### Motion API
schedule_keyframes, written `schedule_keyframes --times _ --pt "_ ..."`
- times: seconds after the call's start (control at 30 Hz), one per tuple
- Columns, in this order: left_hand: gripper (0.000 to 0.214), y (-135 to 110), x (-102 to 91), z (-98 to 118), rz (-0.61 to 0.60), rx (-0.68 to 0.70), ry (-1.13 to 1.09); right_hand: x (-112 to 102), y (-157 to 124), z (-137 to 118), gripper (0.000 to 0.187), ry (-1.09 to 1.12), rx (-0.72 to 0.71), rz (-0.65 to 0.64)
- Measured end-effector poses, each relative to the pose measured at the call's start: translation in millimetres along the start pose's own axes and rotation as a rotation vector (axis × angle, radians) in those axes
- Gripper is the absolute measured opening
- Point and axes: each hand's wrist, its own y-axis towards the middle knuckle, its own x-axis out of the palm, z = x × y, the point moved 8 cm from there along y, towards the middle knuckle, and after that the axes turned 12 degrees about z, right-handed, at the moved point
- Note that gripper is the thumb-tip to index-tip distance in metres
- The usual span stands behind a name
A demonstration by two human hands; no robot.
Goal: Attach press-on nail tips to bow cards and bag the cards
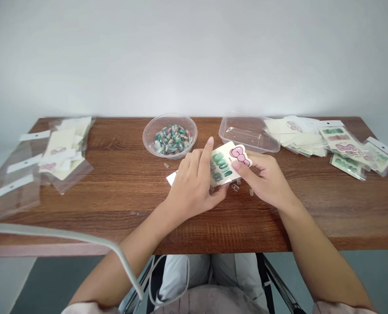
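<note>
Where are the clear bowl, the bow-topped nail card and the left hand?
Clear bowl (143,136), head view, on its rim.
Bow-topped nail card (240,155), head view, on the pink bow.
Left hand (192,187), head view, on the back of the hand.

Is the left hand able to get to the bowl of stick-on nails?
Probably yes. The left hand is busy holding the bow-topped card, but the clear bowl of stick-on nails sits just ahead of it on the wooden table, with nothing standing between them.
</note>
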Motion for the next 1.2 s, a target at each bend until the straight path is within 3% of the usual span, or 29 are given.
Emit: schedule_keyframes --times 0.2,0.5,0.77,1.2 --pt "0.104 -1 1.1 0 -0.01 0.002 0.011 6 -1 4 0.036 -0.025 0.055 -0.057" --pt "0.103 -2 3.1 -1 -0.021 0.003 0.017 13 -3 14 0.019 0.093 0.229 -0.163" --pt "0.103 -1 0.5 0 -0.046 -0.012 -0.017 14 -7 26 0.027 0.219 0.377 -0.158" --pt "0.104 0 -2.0 -2 -0.023 -0.005 -0.008 8 -5 20 0.019 0.138 0.287 -0.075"
